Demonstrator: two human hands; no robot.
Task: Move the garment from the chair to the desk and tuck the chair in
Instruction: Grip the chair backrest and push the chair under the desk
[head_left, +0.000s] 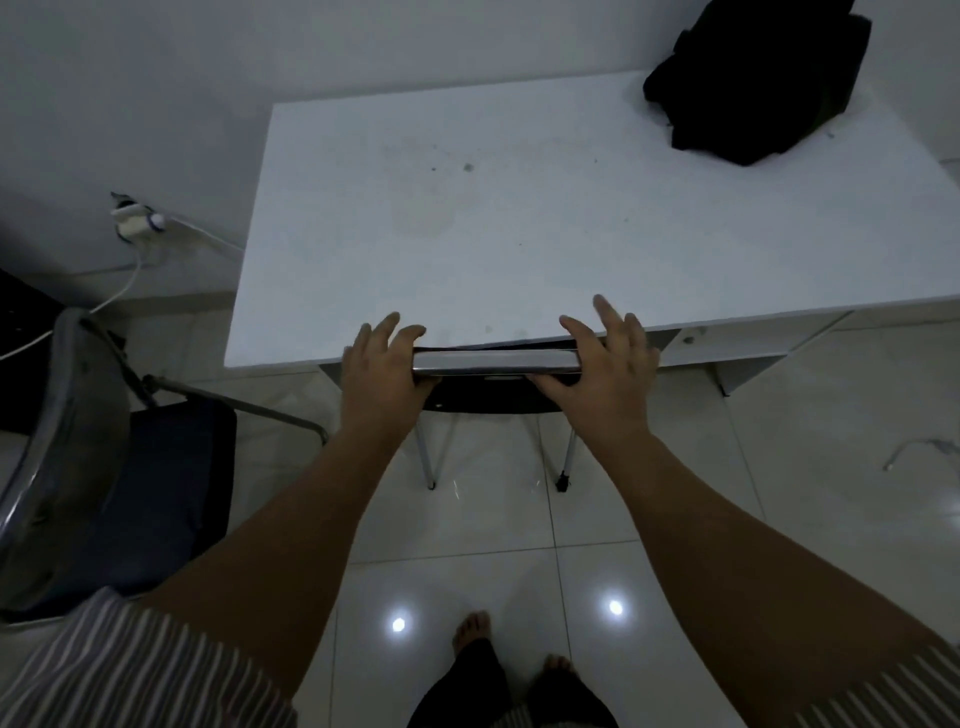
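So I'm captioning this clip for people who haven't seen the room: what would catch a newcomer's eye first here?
Two bare hands, left hand and right hand, rest on the backrest of a chair pushed up to the near edge of the white desk. A black garment lies heaped on the desk's far right corner. A second chair stands at lower left.

Second chair (104, 467): chrome frame, dark blue seat, standing at lower left on the floor.
Wall socket (136, 221): low on the white wall (156, 78), with a white plug and a white cable (122, 291) running down toward the left.
Floor (805, 467): glossy white tiles with thin grout lines; two bright light reflections (398, 624) near the bottom centre.
Small pale item (919, 451): on the tiles at far right, too blurred to identify.
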